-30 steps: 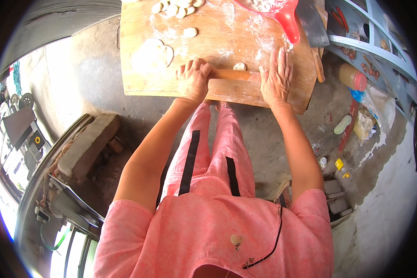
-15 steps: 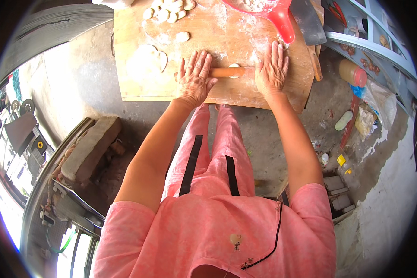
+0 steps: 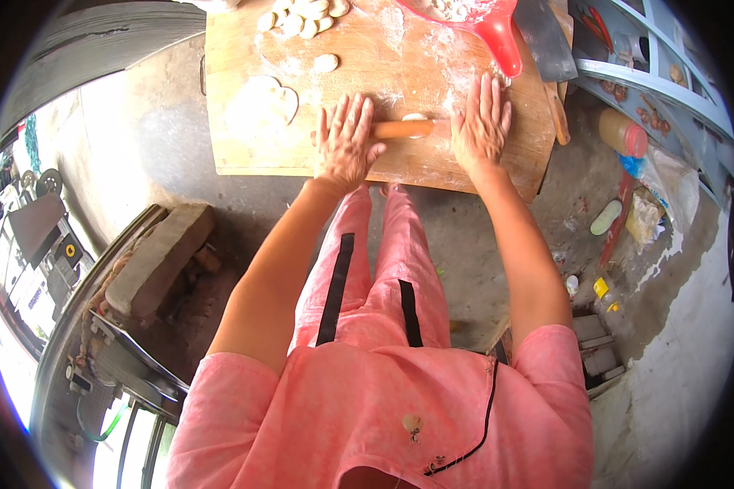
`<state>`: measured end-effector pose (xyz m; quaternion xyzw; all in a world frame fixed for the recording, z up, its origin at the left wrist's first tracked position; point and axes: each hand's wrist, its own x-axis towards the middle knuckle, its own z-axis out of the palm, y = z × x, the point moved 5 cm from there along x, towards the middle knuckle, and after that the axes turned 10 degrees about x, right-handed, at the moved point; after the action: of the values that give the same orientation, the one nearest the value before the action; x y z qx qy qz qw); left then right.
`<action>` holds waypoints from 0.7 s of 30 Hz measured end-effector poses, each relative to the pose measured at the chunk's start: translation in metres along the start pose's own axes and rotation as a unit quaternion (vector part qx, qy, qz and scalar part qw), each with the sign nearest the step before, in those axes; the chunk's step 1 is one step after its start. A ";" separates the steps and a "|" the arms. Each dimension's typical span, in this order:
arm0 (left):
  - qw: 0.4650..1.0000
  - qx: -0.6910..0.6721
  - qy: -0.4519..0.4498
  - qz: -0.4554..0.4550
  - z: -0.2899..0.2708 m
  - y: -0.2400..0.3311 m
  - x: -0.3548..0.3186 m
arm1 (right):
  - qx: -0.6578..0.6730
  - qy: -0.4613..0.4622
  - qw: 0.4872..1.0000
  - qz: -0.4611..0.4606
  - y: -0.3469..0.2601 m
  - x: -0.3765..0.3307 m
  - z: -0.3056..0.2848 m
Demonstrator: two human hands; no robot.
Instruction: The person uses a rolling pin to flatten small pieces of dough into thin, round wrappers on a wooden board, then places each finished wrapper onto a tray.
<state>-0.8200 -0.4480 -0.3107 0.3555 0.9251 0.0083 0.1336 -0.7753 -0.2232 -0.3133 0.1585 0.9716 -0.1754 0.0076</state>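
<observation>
A wooden rolling pin [image 3: 401, 129] lies crosswise near the front of a floured wooden board [image 3: 253, 155]. Under its middle is a small round of dough [image 3: 416, 117], partly covered by the pin. My left hand [image 3: 347, 140] rests flat on the pin's left end, fingers stretched forward. Over the other end, my right hand [image 3: 481, 122] lies open too, palm down and fingers extended. Flattened dough rounds [image 3: 261, 102] overlap left of my left hand. One small dough disc [image 3: 326, 63] sits beyond it, and several more dough pieces [image 3: 302, 16] are heaped at the far edge.
A red handled bowl [image 3: 500, 49] with flour stands at the board's far right. Beside it, a cleaver [image 3: 544, 49] lies along the right edge. A blue shelf rack [image 3: 652, 72], a pink-lidded jar [image 3: 624, 133] and plastic bags [image 3: 669, 175] are to the right.
The rolling pin has moved slightly toward me under both hands. The whole view has shifted a little; the dough pieces, bowl and cleaver keep their places on the board.
</observation>
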 end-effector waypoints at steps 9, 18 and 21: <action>1.000 0.006 0.011 -0.016 0.003 0.005 -0.008 | -0.006 -0.015 1.000 -0.003 0.004 0.004 0.004; 0.995 0.013 0.089 -0.048 -0.006 -0.023 0.046 | 0.012 0.078 0.997 0.012 -0.004 0.062 0.001; 0.997 -0.016 0.063 -0.046 0.001 -0.011 0.023 | 0.009 0.052 0.998 -0.017 0.001 0.039 0.007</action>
<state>-0.8429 -0.4411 -0.3182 0.3090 0.9468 0.0392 0.0813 -0.8126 -0.2127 -0.3235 0.1505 0.9717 -0.1756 -0.0477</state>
